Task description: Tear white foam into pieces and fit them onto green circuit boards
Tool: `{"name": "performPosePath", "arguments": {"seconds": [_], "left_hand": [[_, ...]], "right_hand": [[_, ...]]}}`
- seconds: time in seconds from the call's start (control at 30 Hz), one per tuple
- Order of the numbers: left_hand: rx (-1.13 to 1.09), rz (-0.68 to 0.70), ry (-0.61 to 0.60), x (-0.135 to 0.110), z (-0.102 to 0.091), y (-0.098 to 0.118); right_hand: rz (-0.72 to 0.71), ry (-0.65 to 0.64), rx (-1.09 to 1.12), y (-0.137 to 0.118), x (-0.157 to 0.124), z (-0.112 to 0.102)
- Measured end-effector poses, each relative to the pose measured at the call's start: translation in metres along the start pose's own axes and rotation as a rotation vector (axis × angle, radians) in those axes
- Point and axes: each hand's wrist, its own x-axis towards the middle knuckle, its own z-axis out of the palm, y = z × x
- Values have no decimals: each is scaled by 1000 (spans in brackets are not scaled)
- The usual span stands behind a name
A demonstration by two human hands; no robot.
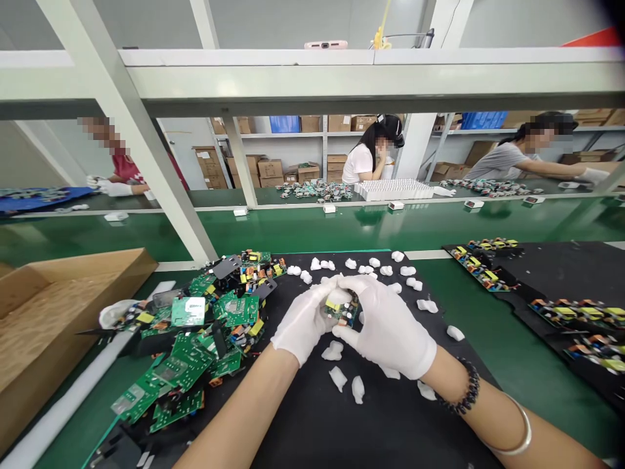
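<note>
Green bench [312, 228] runs left to right across the scene, under a pale steel frame. On its far side three people are seated at work.

Black mat [332, 423], near centre, lies on the bench. A second black mat [561, 270] on the right carries rows of boards with yellow parts [483, 264].

Open cardboard box [73, 267], near left, just beside the mat.

Heap of green circuit boards [195, 339] on the left part of the near mat, jumbled, some face down.

Left hand [303, 319] and right hand [390, 329], both in white gloves, meet over the middle of the mat. Fingers of both are curled in and closed on one small board [344, 311], left from the left edge, right from the right and below. The board is held above the mat, between the two palms, mostly covered.

Bead bracelet [463, 391] and a metal bangle [517, 436] on the right forearm.

White lumps [336, 378], small and irregular, are scattered on the mat beyond and below the hands, some just beside the wrists.
</note>
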Motion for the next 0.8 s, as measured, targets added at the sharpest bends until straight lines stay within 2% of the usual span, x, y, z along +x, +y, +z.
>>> {"name": "performPosePath", "arguments": {"seconds": [0.13,0.3,0.43,0.53,0.67,0.8], "left_hand": [[-45,-47,-25,2,-5,-1],[54,11,-30,1,-7,-2],[39,-23,-49,2,-7,0],[146,-38,-10,-2,-3,7],[389,-82,107,-9,3,16],[453,-20,164,-11,7,16]], "right_hand": [[9,-42,6,-1,-1,-1],[18,-73,19,1,1,-3],[6,-78,29,2,3,-5],[2,-90,43,3,3,-5],[5,-153,46,4,3,-4],[7,-176,55,3,3,-4]]}}
